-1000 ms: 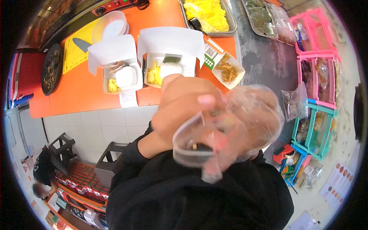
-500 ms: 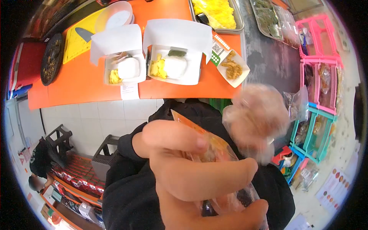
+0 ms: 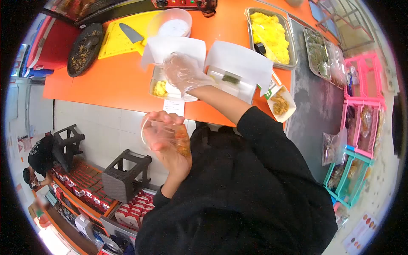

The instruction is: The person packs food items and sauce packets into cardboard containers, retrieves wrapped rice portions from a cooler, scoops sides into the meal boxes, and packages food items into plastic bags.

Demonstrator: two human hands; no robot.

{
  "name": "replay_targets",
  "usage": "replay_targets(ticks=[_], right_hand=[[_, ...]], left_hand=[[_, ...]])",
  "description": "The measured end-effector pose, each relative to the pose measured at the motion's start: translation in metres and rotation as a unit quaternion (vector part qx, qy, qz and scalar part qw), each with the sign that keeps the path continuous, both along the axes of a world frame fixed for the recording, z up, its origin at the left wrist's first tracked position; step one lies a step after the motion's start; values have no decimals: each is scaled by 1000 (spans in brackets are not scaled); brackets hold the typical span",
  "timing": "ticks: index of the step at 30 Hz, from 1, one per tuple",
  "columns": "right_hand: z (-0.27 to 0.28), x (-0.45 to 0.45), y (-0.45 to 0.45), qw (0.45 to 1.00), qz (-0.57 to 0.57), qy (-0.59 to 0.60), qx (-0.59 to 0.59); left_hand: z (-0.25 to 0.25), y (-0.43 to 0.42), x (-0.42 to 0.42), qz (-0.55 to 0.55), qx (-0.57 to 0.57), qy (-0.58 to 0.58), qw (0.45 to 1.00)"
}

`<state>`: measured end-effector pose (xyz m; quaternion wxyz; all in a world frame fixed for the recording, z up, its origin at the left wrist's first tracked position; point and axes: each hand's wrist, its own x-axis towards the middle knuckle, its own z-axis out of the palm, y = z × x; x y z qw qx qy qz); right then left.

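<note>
My left hand [image 3: 163, 134], bare, holds a clear plastic bag [image 3: 180, 140] with orange printing, in front of the counter's edge. In a clear plastic glove, my right hand [image 3: 182, 73] reaches over the left lunch box [image 3: 172, 48]; its fingertips are too blurred to make out. Yellow food [image 3: 160, 88] and part of a white mound show in that box below the glove. The right lunch box [image 3: 238, 63] stands open beside it, with a dark green piece [image 3: 230, 79] inside; my forearm hides its lower left. A paper slip [image 3: 174, 107] lies under the left box.
The orange counter [image 3: 123, 91] carries a knife [image 3: 131, 33] on a yellow board, a round tub [image 3: 170, 23], a tray of yellow food [image 3: 270, 38] and a fried-food box [image 3: 281, 104]. Pink baskets [image 3: 361, 102] line the right. A person [image 3: 41, 155] bends at the far left.
My gloved right hand has moved left and forward over the left box. My left hand, with the bag, has moved up and left. The view has shifted, and the counter items appear farther right.
</note>
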<state>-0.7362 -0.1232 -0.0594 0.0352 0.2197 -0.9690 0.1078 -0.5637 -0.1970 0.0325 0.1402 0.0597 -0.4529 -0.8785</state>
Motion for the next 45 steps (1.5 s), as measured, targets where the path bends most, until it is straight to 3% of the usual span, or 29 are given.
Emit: replay_targets(ticks=[3,6,7,9,12,13,15,16,17,18,19,21,24,29,30,32,33,34,37,40,45], right_hand=[[3,-8,-6,999,-11,43,-30],[-4,-11,8,964,-6,-15,-264],[7,-8,14,948,-9,-36,-316],[90,29,33,933,-29,-88,-349],[80,58,76,928,-64,134,-341],[60,65,105,938,-23,229,-259],[55,85,151,942,-18,292,-164],[69,106,162,950,-58,264,-158],[80,124,171,944,-107,169,-264],[91,142,180,910,-165,88,-370],[99,158,188,794,-217,-61,-565],[121,181,194,639,-258,-202,-696],[175,193,192,711,-290,-238,-594],[182,197,208,807,-262,-61,-525],[172,200,215,836,-244,7,-492],[175,206,222,840,-257,40,-475],[187,212,223,820,-289,6,-495],[195,216,223,796,-319,-28,-513],[200,223,224,744,-331,-50,-578],[190,225,238,868,-277,103,-399],[184,235,241,880,-307,128,-340]], left_hand=[[-4,-20,-5,58,2,-23,998],[-11,-35,-13,52,34,-4,998],[-13,-38,-17,46,52,2,998],[-15,-41,-26,-28,129,27,991],[-2,-29,-38,-156,237,20,959],[1,-20,-45,-200,267,18,943],[3,-2,-53,-271,307,17,912],[1,7,-57,-301,318,17,899],[-2,18,-61,-331,328,16,884],[-4,28,-64,-363,302,15,881],[0,40,-67,-399,246,1,883],[11,67,-72,-465,131,-20,875],[17,107,-68,-558,56,2,828],[21,147,-58,-643,-74,48,761],[18,153,-53,-614,-40,57,787],[22,157,-52,-573,-126,68,807],[23,160,-51,-549,-168,74,815],[17,164,-50,-479,-159,63,861],[13,172,-52,-443,-97,43,890],[23,183,-53,-411,-110,51,904],[29,191,-51,-429,-130,19,894]])
